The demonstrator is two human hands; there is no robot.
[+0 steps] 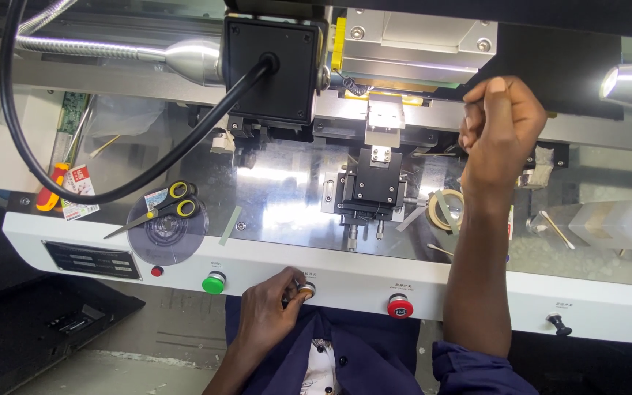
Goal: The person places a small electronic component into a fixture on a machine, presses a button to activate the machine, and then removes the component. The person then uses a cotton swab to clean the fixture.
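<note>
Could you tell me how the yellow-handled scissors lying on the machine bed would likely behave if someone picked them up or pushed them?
The scissors look rigid, with metal blades, so they probably would not flex. They lie flat on a clear round disc, so a push would likely slide them, not roll them. The blades are slightly parted and may swing when lifted.

One head view only, looking steeply down from above the person's chest onto a white machine (374, 281) straight ahead. It sits close in: the front panel crosses the lower frame and the metal deck (287, 183) fills the middle. Both forearms run up from the bottom edge.
</note>
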